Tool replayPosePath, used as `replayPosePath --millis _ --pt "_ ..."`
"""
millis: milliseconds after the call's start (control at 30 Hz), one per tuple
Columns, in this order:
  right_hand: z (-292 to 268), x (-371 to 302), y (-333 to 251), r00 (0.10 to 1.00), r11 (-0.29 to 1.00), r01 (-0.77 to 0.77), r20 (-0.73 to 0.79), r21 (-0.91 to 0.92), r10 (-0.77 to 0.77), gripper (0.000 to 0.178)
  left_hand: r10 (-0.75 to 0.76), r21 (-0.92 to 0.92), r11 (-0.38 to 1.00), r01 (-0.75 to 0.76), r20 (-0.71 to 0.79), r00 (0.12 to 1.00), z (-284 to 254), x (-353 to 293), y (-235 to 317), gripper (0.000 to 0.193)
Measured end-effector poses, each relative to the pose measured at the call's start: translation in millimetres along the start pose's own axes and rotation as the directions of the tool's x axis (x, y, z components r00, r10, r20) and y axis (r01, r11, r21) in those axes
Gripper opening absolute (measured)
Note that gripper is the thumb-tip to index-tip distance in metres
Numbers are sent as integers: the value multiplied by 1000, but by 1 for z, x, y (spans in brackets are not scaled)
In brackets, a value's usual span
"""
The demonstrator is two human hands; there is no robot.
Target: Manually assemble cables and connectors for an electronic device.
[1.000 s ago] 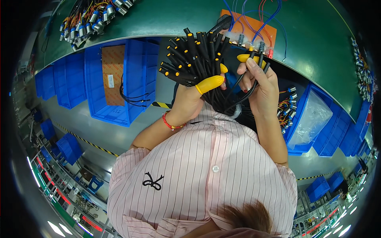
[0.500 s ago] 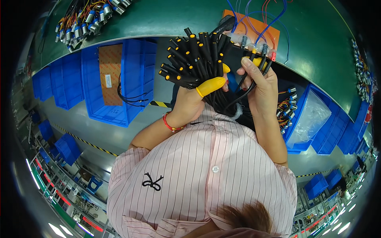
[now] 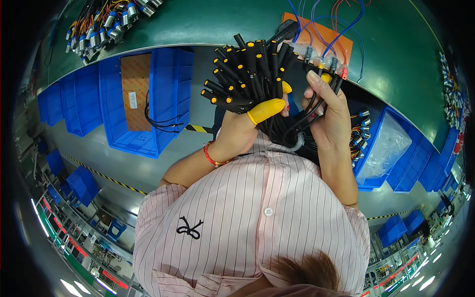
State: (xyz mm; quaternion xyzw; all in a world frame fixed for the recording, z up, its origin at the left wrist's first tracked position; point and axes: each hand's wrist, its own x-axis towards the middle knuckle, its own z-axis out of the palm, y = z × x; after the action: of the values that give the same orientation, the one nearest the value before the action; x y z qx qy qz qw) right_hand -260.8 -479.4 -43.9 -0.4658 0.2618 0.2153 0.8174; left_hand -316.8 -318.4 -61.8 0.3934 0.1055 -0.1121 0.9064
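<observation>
Left grip (image 3: pixel 241 131) clamps a bundle of yellow-marked black round cables (image 3: pixel 261 76); right grip (image 3: pixel 327 118), just beside, pinches slim black cables (image 3: pixel 338 85).

Cables (image 3: pixel 262 74) sit before the tabletop (image 3: pixel 213 27), bins (image 3: pixel 170 86) left and right; on it, connectors (image 3: pixel 116 32) flank a board (image 3: pixel 326 28).

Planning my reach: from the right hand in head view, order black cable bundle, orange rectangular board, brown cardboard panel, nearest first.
1. Black cable bundle: strands grasped, leftward.
2. Orange rectangular board: just ahead.
3. Brown cardboard panel: far left.
</observation>
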Motion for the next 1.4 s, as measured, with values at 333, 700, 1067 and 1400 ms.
replayPosePath --millis 333,700,1067,1400 --pt "-3 8 -1 999 995 -25 44 101 21 10 -1 -29 1000 2 14 1000 3 2 -4 32" --pt "4 5 0 965 983 -25 261 183 -25 32 -3 8 1000 3 -4 1000 4 2 -4 21" --pt "11 -64 13 932 998 8 361 -66 16 32 -32 -16 999 30 -129 991 8 0 -5 14" --pt "5 -28 4 959 950 199 249 -239 -139 21 49 19 999 -48 -54 997 16 -1 -9 23"
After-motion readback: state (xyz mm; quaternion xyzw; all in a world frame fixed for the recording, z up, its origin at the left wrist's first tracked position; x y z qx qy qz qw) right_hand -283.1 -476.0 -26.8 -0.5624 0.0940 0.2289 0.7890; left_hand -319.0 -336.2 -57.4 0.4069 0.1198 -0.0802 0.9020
